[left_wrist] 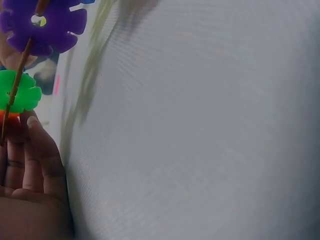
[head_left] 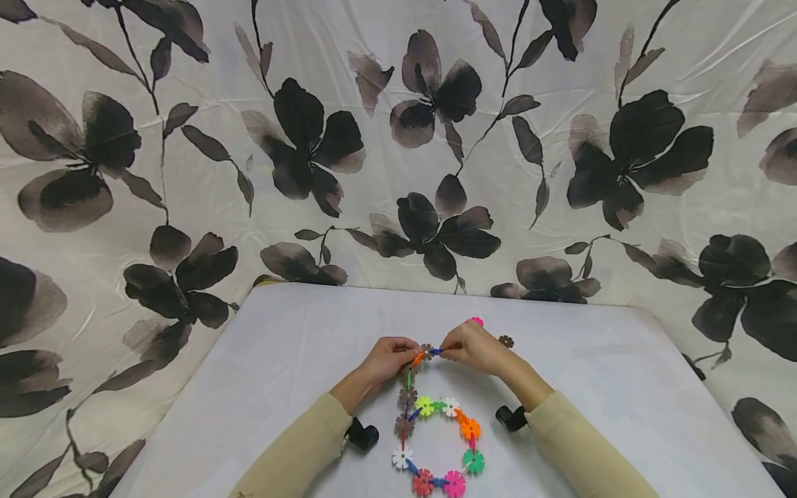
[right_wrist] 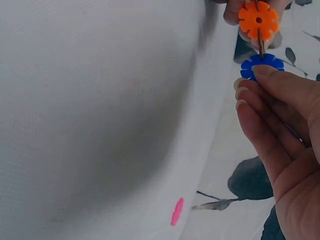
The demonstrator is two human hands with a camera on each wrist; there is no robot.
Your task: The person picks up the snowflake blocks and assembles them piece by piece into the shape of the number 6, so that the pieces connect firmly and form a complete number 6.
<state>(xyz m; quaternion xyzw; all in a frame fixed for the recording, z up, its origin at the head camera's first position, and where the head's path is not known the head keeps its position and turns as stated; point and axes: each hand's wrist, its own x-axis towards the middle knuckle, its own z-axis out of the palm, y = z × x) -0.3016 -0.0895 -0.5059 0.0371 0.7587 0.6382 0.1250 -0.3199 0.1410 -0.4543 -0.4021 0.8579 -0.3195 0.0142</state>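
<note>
A chain of notched, flower-shaped plastic discs point(head_left: 473, 461) lies partly on the table; its lower part forms a closed ring, and a tail rises from the ring's left side to both hands. At the tail's upper end my left hand point(head_left: 392, 356) pinches an orange disc point(left_wrist: 10, 119), just beside a green disc point(left_wrist: 22, 95) and a purple one point(left_wrist: 47, 25). With thumb and fingers, my right hand point(right_wrist: 295, 135) grips a blue disc point(right_wrist: 262, 64), which is slotted to a disc that looks orange point(right_wrist: 259, 21) in the right wrist view and brownish in the head view.
Beyond my right hand lie a loose pink disc point(right_wrist: 177, 211) and a brown disc point(head_left: 506, 342). The white table point(head_left: 591, 387) ends at a floral cloth backdrop point(head_left: 373, 173). A black wrist camera point(head_left: 362, 434) sits by the left sleeve, another point(head_left: 512, 418) by the right.
</note>
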